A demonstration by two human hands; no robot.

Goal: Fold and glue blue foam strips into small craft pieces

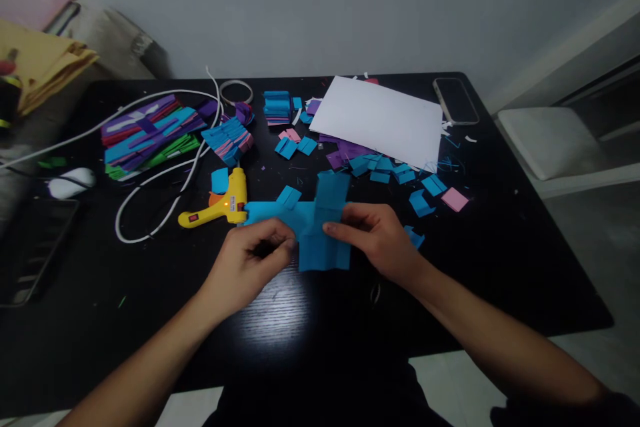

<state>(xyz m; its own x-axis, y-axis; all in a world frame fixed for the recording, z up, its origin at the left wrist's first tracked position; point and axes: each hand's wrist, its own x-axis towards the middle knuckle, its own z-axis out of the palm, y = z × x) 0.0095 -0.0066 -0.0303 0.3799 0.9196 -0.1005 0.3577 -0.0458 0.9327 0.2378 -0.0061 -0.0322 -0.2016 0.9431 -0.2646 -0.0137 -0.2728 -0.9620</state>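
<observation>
A creased blue paper piece [327, 250] is held upright near the front middle of the table, its upper flap standing above my fingers. My right hand [383, 237] pinches its right side, thumb in front. Just left of it, my left hand [255, 260] is closed in a pinch, fingertips close to the paper's left edge; what lies between them, if anything, is hidden. Behind both hands lies a flat blue sheet [270, 211], with a small folded blue square [289, 197] by its top edge. A yellow glue gun [220, 203] rests left of the sheet.
Bundles of coloured paper strips [150, 133] lie back left amid a white cable [120, 217]. A white sheet [380, 120] covers some paper pieces at the back. Folded blue pieces [380, 167] are scattered right. A phone [456, 100] and a tape roll [237, 82] sit farther back.
</observation>
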